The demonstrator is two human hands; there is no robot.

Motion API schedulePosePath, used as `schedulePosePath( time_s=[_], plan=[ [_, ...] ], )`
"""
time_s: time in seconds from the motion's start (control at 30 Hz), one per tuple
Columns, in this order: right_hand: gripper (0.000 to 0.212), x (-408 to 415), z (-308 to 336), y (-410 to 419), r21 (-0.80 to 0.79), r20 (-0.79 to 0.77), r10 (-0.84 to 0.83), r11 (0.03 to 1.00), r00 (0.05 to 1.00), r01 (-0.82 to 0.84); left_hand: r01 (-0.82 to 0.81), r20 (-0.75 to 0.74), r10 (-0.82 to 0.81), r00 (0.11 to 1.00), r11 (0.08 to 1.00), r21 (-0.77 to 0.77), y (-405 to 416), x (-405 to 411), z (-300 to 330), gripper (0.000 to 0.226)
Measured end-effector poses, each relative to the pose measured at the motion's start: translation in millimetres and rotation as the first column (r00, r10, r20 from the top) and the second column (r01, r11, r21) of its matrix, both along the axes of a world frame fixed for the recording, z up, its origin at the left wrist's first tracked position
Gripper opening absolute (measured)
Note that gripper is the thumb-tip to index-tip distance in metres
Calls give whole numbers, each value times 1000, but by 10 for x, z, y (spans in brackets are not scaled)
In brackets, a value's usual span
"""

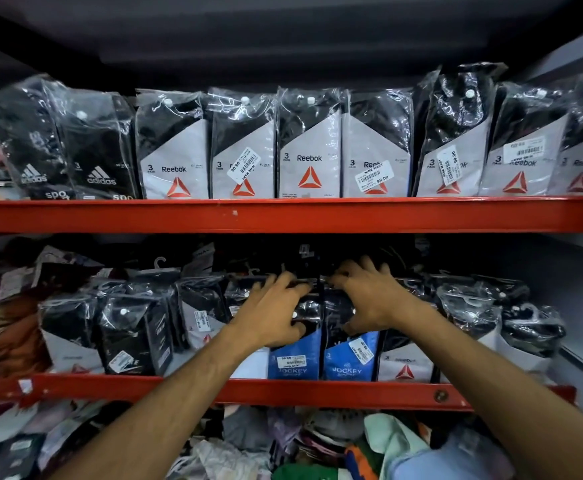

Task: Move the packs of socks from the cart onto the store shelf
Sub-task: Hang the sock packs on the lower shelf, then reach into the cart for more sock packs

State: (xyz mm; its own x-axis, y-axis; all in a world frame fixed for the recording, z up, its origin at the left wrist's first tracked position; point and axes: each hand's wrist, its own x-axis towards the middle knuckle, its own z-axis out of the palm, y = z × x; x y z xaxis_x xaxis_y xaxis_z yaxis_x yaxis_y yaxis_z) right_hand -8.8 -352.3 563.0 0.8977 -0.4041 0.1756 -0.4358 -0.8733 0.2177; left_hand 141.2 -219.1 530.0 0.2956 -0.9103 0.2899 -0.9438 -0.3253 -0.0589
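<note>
1. Biggest thing first: the store shelf (283, 216) with its red rails had two tiers in view. The upper tier was basically done, a neat upright row of Reebok packs (309, 147) with two Adidas packs (61, 147) at the left end.
2. The lower tier (248, 389) was only half sorted, I'd say. The front row stood upright, but loose packs and hangers were piled behind it, far side, and the left end looked messy.
3. No cart visible anywhere, so I couldn't tell how many packs were left to move.
4. Two blue Jockey packs (295, 358) stood side by side at the front middle of the lower tier, touching each other, with a Reebok pack (404, 365) just to their right.
5. Left hand (276, 310) was on the top of the left Jockey pack, fingers spread and curled over it, more pressing than pinching. Right hand (369, 299) did the same on the right one, grip open and draped over the top edge.
6. In the way: crowded neighbours on both sides, so squeezing them in looked tight. Below the shelf, near side, a jumble of loose clothes (369, 445).
</note>
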Motion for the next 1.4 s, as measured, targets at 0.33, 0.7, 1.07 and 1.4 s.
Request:
schedulePosePath(
  time_s=[0.33,0.7,1.07,1.4],
  plan=[
    [102,-341,-843,772,-55,380,80,996,922,-64,7,84,14,996,969,-248,1035,-359,-921,93],
    [98,-249,-2981,1985,224,263,103,961,959,-164,-203,-165,199,966,979,-5,2498,-438,-2997,84],
    [92,-127,-5150,3200,561,-289,260,826,921,-57,-184,-320,432,843,791,584,3723,-602,-5003,100],
    [89,383,-6461,3380,676,-619,344,692,706,255,92,-426,419,802,618,781,3678,-79,-6108,108]
  ],
)
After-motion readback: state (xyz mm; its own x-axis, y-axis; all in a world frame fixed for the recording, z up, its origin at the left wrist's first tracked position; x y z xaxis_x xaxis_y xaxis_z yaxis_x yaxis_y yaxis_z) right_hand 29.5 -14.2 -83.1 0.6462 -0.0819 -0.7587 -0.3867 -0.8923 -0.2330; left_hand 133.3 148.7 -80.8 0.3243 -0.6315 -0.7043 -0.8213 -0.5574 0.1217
